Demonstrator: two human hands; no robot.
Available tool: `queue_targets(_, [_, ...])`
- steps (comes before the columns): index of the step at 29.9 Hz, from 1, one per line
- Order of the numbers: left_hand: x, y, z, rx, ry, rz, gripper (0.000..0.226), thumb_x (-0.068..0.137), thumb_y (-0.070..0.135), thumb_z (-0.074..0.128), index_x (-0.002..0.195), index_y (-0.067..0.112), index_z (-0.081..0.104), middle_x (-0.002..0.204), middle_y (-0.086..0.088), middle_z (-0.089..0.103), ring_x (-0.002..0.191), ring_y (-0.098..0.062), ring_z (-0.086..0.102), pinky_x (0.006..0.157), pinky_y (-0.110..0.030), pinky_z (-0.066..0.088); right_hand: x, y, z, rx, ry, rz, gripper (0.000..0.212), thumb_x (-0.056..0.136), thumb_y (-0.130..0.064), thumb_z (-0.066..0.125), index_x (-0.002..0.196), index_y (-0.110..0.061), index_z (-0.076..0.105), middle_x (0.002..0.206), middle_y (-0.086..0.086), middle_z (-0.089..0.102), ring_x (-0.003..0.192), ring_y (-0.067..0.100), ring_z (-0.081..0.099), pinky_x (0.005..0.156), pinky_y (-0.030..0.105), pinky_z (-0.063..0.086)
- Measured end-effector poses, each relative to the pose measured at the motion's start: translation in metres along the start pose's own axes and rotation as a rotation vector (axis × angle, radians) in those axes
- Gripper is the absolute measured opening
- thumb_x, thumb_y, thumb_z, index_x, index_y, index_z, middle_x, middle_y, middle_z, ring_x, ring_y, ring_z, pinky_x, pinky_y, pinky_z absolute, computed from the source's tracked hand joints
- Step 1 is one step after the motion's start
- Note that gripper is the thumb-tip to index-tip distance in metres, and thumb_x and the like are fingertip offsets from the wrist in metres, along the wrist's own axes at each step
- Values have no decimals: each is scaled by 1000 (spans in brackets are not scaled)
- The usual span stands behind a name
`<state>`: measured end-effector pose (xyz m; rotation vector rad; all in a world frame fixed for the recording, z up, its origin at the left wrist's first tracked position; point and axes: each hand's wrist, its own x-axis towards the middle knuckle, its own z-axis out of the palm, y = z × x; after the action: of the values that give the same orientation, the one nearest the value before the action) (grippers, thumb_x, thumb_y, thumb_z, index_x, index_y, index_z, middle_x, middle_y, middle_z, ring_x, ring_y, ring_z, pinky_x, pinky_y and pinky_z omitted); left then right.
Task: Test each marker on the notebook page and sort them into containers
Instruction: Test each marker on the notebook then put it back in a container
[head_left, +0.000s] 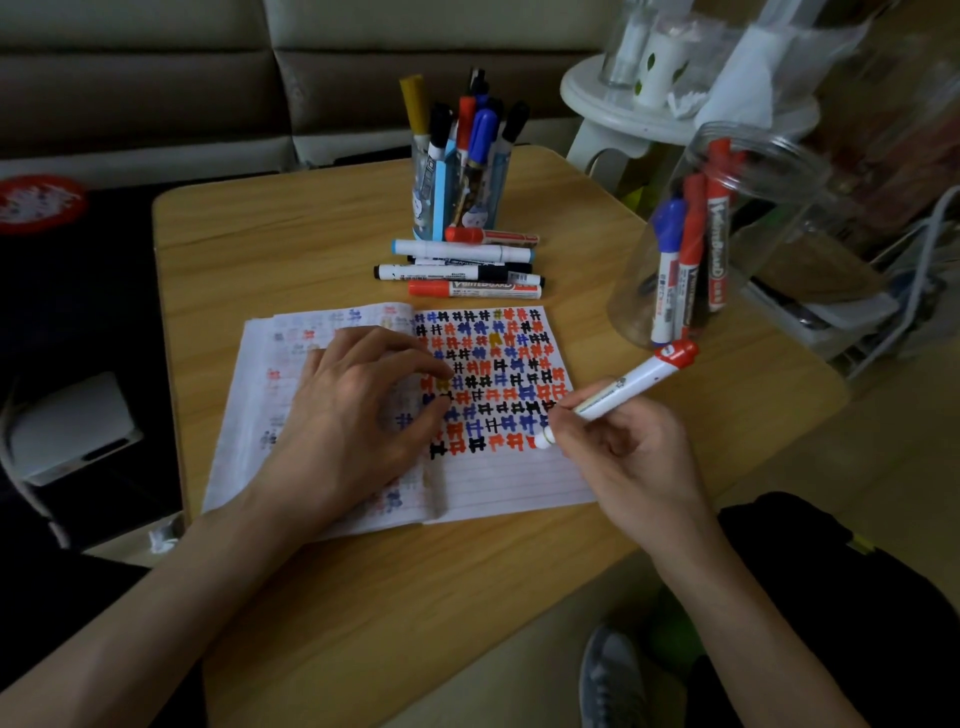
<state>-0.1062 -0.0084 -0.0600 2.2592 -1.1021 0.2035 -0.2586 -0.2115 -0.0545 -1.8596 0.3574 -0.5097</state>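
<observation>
Under left hand (363, 410), notebook's (498, 478) middle hidden

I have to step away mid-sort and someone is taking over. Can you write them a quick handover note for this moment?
Left hand rests on the notebook, holding it flat. Right hand grips a red-capped marker, its tip at the page's last row of marks.
Clear jar at right holds a few red and blue markers; the cup behind holds many more; several loose markers lie before the cup.
Done: most of the page filled with test marks.
Left: finish this marker, sort it, then probably test the loose ones.
</observation>
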Motion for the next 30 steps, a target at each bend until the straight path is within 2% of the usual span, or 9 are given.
queue_targets(5, [0, 0, 0, -3, 4, -1, 38, 89, 54, 55, 117, 33, 71, 125, 10, 62, 124, -19, 52, 100, -50, 43, 0, -3, -3, 69, 56, 72, 2, 94, -14, 72, 93, -15, 73, 73, 0, 69, 68, 9, 62, 61, 18, 50])
queue_targets(13, [0, 1, 0, -3, -1, -3, 40, 89, 54, 54, 117, 32, 71, 125, 9, 62, 124, -19, 52, 100, -50, 44, 0, -4, -1, -32, 18, 80, 6, 92, -15, 73, 91, -20, 70, 84, 5, 71, 81, 23, 68, 67, 33, 58])
queue_targets(17, [0, 0, 1, -1, -4, -2, 40, 89, 55, 54, 117, 33, 71, 125, 10, 62, 124, -18, 51, 100, -49, 44, 0, -10, -2, 89, 48, 140, 7, 95, -17, 71, 91, -11, 70, 70, -5, 69, 66, 4, 64, 59, 17, 50])
queue_targets(20, [-1, -1, 1, -5, -3, -2, 39, 89, 54, 55, 117, 33, 71, 126, 10, 62, 124, -19, 52, 100, -50, 44, 1, -17, -7, 199, 66, 157, 21, 98, -24, 66, 86, -7, 67, 68, 1, 66, 61, 4, 58, 57, 17, 46])
queue_targets(22, [-1, -2, 2, 6, -7, 1, 40, 89, 55, 54, 118, 33, 70, 126, 10, 62, 124, -18, 52, 100, -50, 44, 1, -23, -7, 214, 36, 117, 12, 99, -21, 64, 100, -10, 69, 74, 4, 71, 63, 6, 61, 58, 19, 48])
queue_targets(24, [-1, -2, 2, 8, -7, 5, 39, 89, 55, 54, 118, 34, 70, 126, 10, 62, 124, -18, 52, 100, -49, 44, 0, -28, -5, 270, 1, 107, 35, 98, -12, 65, 132, -16, 59, 78, 7, 73, 64, 9, 65, 60, 19, 51])
queue_targets(26, [-1, -4, 3, 11, 0, 11, 38, 89, 55, 55, 117, 35, 69, 125, 11, 61, 123, -18, 52, 99, -46, 44, 0, -29, -2, 314, -25, 104, 79, 95, -5, 67, 157, -31, 26, 79, 13, 74, 63, 14, 66, 61, 19, 53])
queue_targets(28, [-2, -5, 4, 16, 6, 19, 37, 89, 55, 55, 118, 36, 69, 125, 12, 61, 123, -16, 52, 99, -43, 43, -1, -30, -1, 302, -47, 65, 104, 93, -4, 70, 160, -46, 2, 80, 18, 74, 61, 19, 66, 59, 23, 55])
queue_targets(30, [-2, -5, 5, 17, 13, 22, 36, 89, 56, 55, 118, 37, 68, 126, 13, 61, 123, -16, 52, 98, -43, 44, 0, -30, 0, 291, -47, 24, 109, 92, -6, 71, 158, -51, -2, 80, 20, 74, 60, 24, 66, 58, 28, 56])
